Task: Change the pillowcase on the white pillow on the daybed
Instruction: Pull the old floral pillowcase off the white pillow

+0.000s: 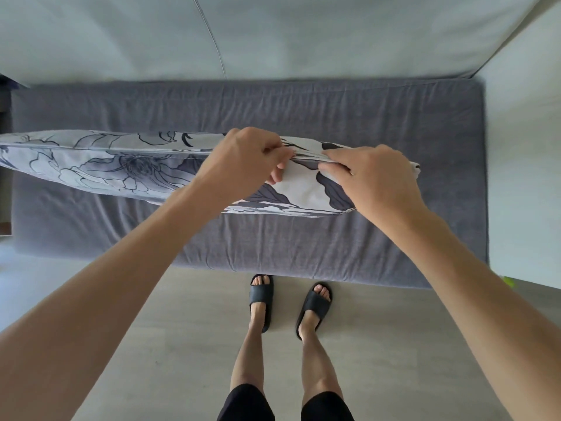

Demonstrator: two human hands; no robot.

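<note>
A pillow in a floral grey-and-white pillowcase (121, 165) stands on its long edge across the grey daybed mattress (303, 110). Both hands meet at the upper seam near its right end. My left hand (243, 159) pinches the fabric at the seam, thumb and fingers closed on it. My right hand (373, 174) grips the same seam just to the right, fingers curled over the edge. The pillow inside is hidden by the case. The pillow's left end runs out of view.
A white wall rises behind the daybed, with a thin cable (212, 41) running down it. A white wall or panel (528, 165) borders the right side. My feet in black slides (288, 302) stand on the light wooden floor by the mattress front edge.
</note>
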